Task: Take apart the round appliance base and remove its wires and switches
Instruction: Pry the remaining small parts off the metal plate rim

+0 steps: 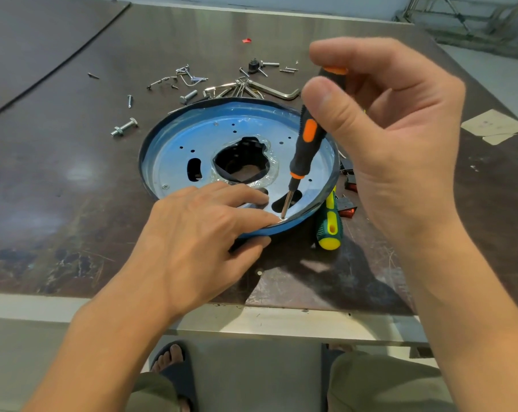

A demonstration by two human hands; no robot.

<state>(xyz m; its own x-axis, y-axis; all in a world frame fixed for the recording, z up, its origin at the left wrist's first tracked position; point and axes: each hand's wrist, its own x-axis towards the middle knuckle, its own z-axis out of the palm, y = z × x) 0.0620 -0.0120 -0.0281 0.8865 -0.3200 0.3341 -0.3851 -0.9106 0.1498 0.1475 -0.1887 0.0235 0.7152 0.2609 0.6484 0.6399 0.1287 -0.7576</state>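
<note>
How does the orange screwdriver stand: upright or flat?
Nearly upright: the right hand grips the screwdriver up top; its tip meets the round base near the left hand.

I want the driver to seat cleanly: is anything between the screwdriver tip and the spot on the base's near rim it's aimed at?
Nothing visible does. The screwdriver, gripped by the right hand, has its tip on the round base near its rim. The left hand holds that rim close beside the tip, not under it.
</note>
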